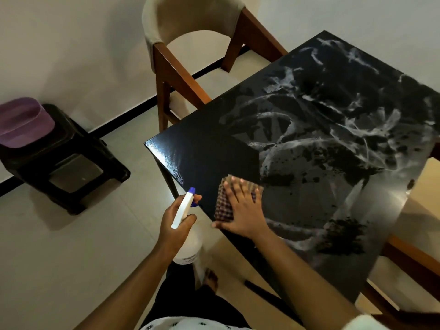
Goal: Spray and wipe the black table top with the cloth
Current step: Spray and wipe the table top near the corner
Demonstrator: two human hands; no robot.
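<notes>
The black table top [204, 153] fills the right half of the view; most of it carries white smears and dark wet spots, while a strip along its left edge looks glossy. A checked cloth [223, 207] lies near the table's near-left edge. My right hand [242, 210] presses flat on the cloth with straight, spread fingers. Just off that edge, my left hand [176, 222] grips a white spray bottle [182, 210] with a blue nozzle, which points toward the table; the bottle's body hangs below the hand.
A wooden chair with a beige back [185, 27] stands at the table's far-left side. A dark plastic stool [69, 163] with a purple container [23, 121] on it sits by the wall at left. Another wooden chair frame [409, 258] shows at right. The floor is pale tile.
</notes>
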